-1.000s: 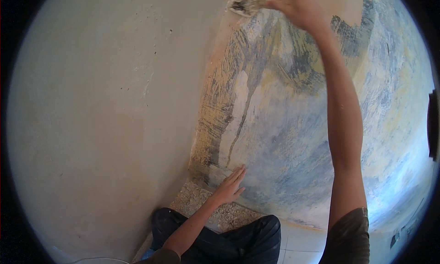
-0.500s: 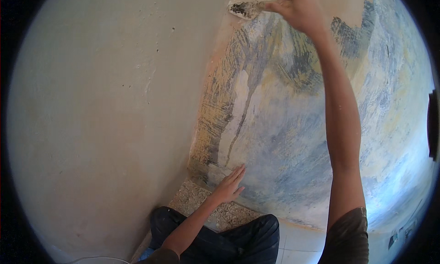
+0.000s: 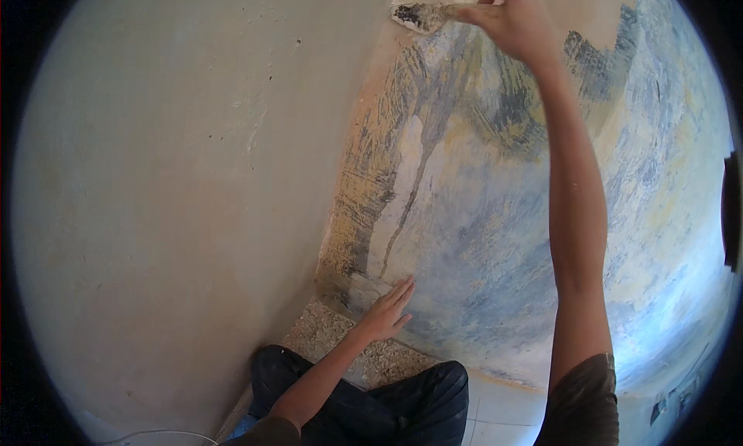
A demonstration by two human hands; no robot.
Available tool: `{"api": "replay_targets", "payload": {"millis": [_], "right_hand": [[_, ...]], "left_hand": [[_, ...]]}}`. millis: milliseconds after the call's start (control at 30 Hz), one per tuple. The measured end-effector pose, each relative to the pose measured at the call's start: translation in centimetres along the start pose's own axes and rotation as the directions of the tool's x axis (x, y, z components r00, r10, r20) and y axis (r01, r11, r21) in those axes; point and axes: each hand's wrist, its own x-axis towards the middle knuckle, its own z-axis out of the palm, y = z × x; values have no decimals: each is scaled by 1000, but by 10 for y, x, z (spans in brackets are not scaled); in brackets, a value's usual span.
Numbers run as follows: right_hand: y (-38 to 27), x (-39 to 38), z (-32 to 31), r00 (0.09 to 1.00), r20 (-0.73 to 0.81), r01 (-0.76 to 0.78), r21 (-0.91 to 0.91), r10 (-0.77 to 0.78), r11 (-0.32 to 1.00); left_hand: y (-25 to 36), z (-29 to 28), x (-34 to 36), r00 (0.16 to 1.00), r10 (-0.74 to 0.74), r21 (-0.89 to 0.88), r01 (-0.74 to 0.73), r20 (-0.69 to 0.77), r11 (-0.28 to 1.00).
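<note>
Right hand [image 3: 515, 24], raised overhead, is clenched on the handle of a putty knife [image 3: 424, 15] whose soiled blade lies against the scraped blue wall [image 3: 495, 237]. Left hand [image 3: 385, 314] open, fingers together, pressed flat low on that wall near the corner.

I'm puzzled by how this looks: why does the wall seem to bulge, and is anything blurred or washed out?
Head view: the fisheye lens bends the wall into a bulge inside a black rim; light is soft, brighter and bluish at lower right, with no hard shadows; the right hand and scraper near the top edge look slightly soft; the left hand is sharp.
</note>
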Motion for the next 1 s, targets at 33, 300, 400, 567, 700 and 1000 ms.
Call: {"api": "replay_targets", "payload": {"millis": [33, 300, 400, 567, 700, 1000], "right_hand": [[-7, 0, -6, 1000, 4, -1, 6, 1, 1000], [1, -10, -8, 998, 68, 1, 28, -3, 1000], [3, 3, -27, 987, 106, 126, -64, -119, 990], [19, -7, -29, 990, 144, 27, -122, -9, 992], [21, -9, -36, 985, 157, 88, -66, -77, 994], [-13, -20, -38, 984, 130, 139, -135, -121, 981]], "left_hand": [[1, -1, -3, 1000, -3, -4, 3, -3, 1000], [-2, 8, -4, 1000, -13, -8, 13, 18, 1000], [-6, 6, -9, 1000, -16, 6, 16, -11, 1000], [-10, 2, -5, 999, -5, -11, 4, -33, 1000], [-10, 0, -8, 999, -23, -14, 22, -46, 1000], [-11, 1, -10, 998, -47, -12, 46, -39, 999]]}}
